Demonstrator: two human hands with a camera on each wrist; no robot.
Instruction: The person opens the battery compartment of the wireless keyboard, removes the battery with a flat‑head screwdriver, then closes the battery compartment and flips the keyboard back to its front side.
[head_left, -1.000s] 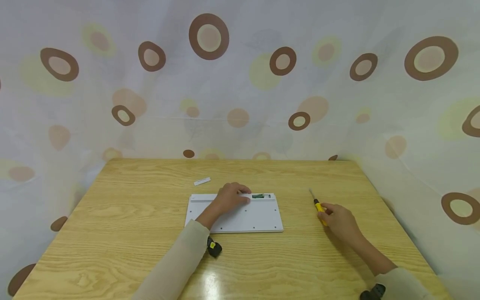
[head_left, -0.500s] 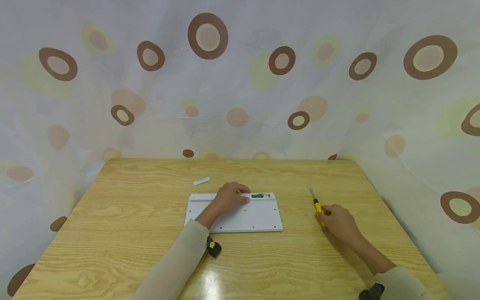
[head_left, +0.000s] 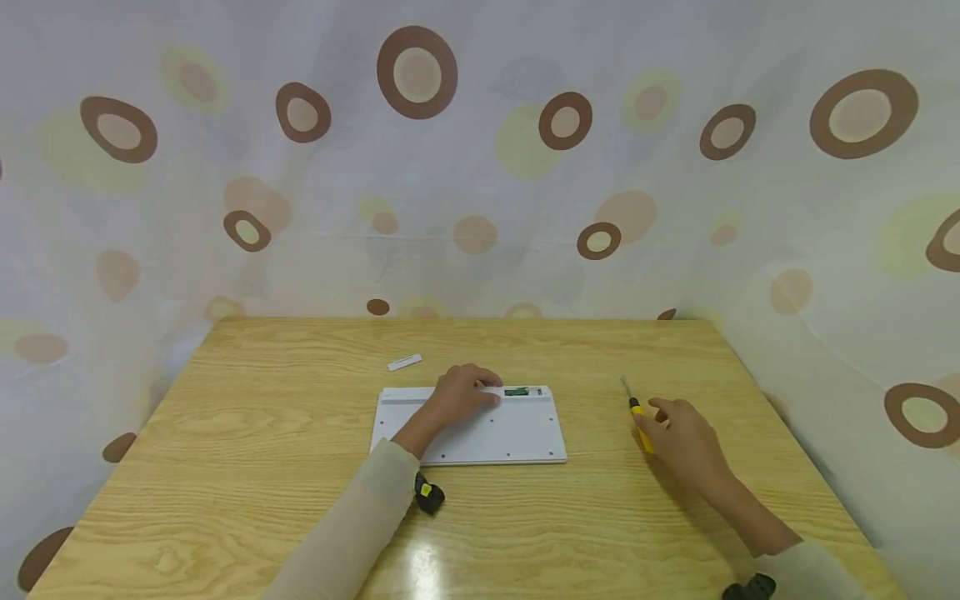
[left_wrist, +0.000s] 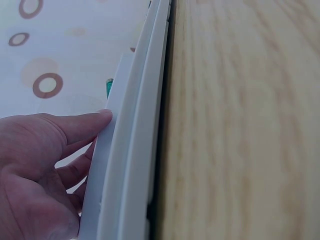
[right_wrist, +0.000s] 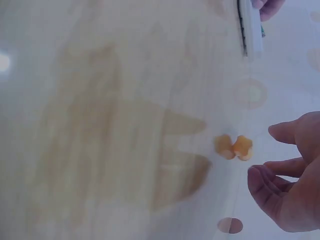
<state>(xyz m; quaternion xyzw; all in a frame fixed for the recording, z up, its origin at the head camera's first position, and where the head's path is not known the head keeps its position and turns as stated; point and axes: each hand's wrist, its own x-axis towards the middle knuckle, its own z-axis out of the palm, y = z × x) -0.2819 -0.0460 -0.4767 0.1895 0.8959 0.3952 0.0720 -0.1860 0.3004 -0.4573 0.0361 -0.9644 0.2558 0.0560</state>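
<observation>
A white keyboard (head_left: 498,437) lies upside down on the table, small screw holes dotting its underside. My left hand (head_left: 454,398) holds its raised far ridge, thumb on the near side and fingers over the back. Right of those fingers, a green battery (head_left: 516,392) shows in the uncovered compartment. The left wrist view shows the thumb against the ridge, with the battery (left_wrist: 109,87) poking up beyond. A yellow-handled screwdriver (head_left: 641,427) lies right of the keyboard. Beside it is my right hand (head_left: 686,442); in the right wrist view its fingers are spread, apart from the handle end (right_wrist: 243,146).
A small white strip (head_left: 404,362), perhaps the battery cover, lies behind the keyboard to the left. The wooden table (head_left: 247,467) meets a patterned cloth (head_left: 480,167) at the back and sides.
My right hand's fingers have opened off the screwdriver and drawn slightly right, leaving it on the table. The left hand and keyboard stay put.
</observation>
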